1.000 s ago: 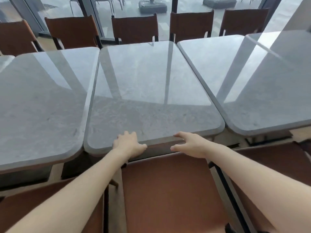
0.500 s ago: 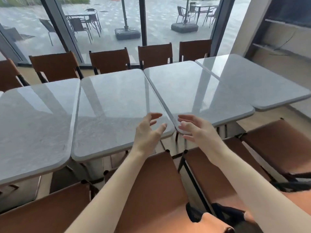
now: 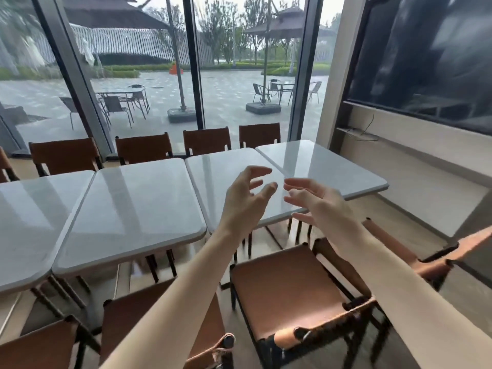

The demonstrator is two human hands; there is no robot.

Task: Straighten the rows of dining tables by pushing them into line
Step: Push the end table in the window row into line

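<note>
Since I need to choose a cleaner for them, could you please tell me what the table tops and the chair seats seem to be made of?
The table tops look like grey stone or a stone-look slab with a polished finish: faint mottling, and mirror-like reflections of the window frames. The chair seats look like tan leather or a leather imitation, smooth and matte, slung on dark frames, probably metal.

grey tables (image 3: 138,198) abutting, rightmost angled

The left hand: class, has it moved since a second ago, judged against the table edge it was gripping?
Yes. The left hand has come off that table and risen, now open in the air over the next table rightward.
</note>
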